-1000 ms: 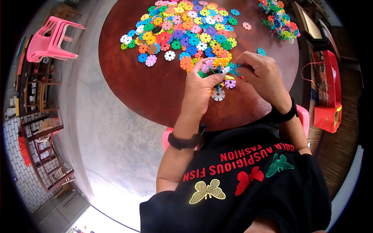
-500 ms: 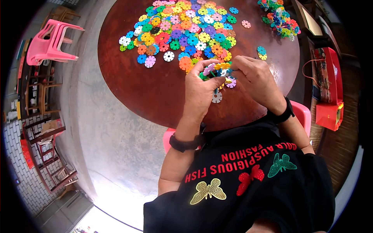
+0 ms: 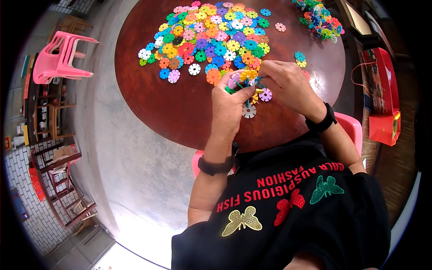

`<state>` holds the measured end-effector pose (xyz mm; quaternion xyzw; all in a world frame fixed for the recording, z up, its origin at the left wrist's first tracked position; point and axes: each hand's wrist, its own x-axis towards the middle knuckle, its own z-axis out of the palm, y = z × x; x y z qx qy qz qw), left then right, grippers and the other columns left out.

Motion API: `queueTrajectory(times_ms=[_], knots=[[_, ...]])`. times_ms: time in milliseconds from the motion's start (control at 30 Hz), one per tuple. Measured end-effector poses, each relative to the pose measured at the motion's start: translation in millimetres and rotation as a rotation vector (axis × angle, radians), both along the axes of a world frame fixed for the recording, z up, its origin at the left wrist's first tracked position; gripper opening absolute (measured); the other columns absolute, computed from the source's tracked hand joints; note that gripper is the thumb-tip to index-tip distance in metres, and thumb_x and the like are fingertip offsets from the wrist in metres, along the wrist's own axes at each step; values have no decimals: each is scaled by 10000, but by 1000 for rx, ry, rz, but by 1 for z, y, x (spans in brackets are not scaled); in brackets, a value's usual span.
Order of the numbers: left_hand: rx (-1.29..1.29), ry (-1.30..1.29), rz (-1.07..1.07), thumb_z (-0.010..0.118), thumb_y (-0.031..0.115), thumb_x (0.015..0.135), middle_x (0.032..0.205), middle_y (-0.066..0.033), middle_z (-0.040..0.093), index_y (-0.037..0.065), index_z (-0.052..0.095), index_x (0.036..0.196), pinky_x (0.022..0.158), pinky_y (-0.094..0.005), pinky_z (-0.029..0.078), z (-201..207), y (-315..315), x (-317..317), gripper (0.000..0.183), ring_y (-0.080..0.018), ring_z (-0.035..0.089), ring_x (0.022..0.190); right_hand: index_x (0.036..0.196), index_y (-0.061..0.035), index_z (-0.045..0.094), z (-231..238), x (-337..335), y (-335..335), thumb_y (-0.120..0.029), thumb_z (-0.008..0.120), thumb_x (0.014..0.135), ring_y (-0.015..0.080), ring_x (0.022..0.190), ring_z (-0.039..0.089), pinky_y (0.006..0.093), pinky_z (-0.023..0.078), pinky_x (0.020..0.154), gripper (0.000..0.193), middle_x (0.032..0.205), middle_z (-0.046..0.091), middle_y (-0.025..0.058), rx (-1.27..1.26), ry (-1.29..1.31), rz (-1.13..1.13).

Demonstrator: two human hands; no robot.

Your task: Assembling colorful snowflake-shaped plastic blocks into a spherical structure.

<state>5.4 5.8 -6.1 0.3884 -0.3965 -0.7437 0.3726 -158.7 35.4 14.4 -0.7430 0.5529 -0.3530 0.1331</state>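
A small cluster of interlocking plastic discs [image 3: 248, 75], in yellow, lilac, blue, green and white, is gripped in my left hand [image 3: 228, 100]. The thumb and fingers of that hand close around its left side. My right hand [image 3: 286, 85] pinches at the right side of the cluster, where a blue piece shows between the fingertips; how far it is joined is hidden. A grey disc [image 3: 249, 111] and a lilac disc [image 3: 265, 94] show just below the cluster; whether they are attached to it I cannot tell.
A heap of loose notched discs [image 3: 211, 40] covers the far middle of the round brown table [image 3: 153, 103]. An assembled bunch of discs [image 3: 320, 21] stands at the far right. Pink stacked chairs [image 3: 58, 56] are at left, red bags [image 3: 382, 90] at right.
My right hand has shifted slightly up and left against the cluster, turning at the wrist. The left hand keeps its hold. The whole view has shifted a little.
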Motion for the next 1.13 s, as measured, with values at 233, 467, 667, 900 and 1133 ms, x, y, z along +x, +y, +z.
queueTrajectory(times_ms=[233, 467, 667, 900, 1133], knots=[[168, 292, 53, 644, -41, 818, 969, -84, 654, -35, 575, 1090, 728, -282, 532, -2, -6, 4, 281, -157, 642, 834, 813, 3, 587, 18, 4, 9, -103, 655, 783, 248, 631, 623, 341, 462, 554, 130, 710, 612, 136, 145, -266, -120], [169, 303, -16, 621, -18, 840, 971, -101, 656, -31, 579, 1079, 720, -305, 543, 0, -5, 5, 243, -182, 650, 842, 706, 10, 495, 12, 5, 7, -131, 617, 810, 358, 597, 532, 420, 412, 559, 213, 627, 519, 173, 22, -59, -54], [166, 269, -78, 623, -21, 836, 919, -117, 657, -44, 573, 1066, 617, -311, 554, 5, -3, 4, 237, -198, 655, 769, 668, 22, 469, 22, -8, 3, -115, 602, 785, 381, 593, 512, 434, 389, 547, 224, 590, 488, 183, 94, 2, 50], [178, 247, -103, 618, -28, 838, 893, -133, 659, -51, 571, 1055, 588, -309, 558, 6, -2, 2, 224, -204, 658, 741, 665, 28, 502, 35, -14, -1, -119, 589, 778, 379, 634, 542, 447, 411, 563, 205, 599, 500, 186, 172, 85, 124], [191, 286, -53, 619, -15, 844, 894, -141, 666, -47, 558, 1084, 612, -324, 570, -4, -1, 1, 250, -215, 665, 754, 845, -58, 538, 13, 0, 7, -151, 627, 795, 349, 677, 597, 452, 460, 615, 138, 678, 589, 158, -38, 192, -52]])
